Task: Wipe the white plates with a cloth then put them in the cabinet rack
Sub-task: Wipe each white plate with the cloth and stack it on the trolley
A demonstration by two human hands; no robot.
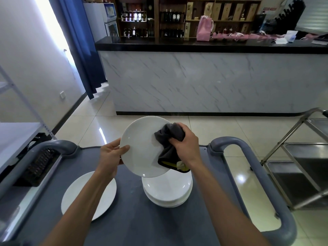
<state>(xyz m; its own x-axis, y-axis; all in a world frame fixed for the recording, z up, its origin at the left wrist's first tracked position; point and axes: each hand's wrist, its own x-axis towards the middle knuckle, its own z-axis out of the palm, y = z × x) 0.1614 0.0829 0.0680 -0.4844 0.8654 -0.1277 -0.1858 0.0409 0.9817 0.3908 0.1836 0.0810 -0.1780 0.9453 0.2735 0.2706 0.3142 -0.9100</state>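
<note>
Left hand: the left hand point(110, 153) is gripping one white plate point(142, 148) at its left rim, thumb lying on the face, fingers curled behind, holding it tilted above the cart.
Right hand: the right hand point(184, 144) is clutching one bunched dark grey cloth point(168, 144) and pressing it against the right side of the held plate; a yellow-edged corner of the cloth is hanging past the plate's lower rim.
Plates, counted: one in the air; one single plate point(103, 192) lying flat on the cart at the left, partly under the left forearm; one stack of plates point(168, 190) sitting right of it, just below the held plate. How many are in the stack I cannot tell.
Cart: one grey cart top point(134, 219) is carrying the plates, with two looped grey handles at its far corners.
Nearby: one steel trolley point(301, 167) is standing to the right; one marble-fronted counter point(213, 80) is facing us.
</note>
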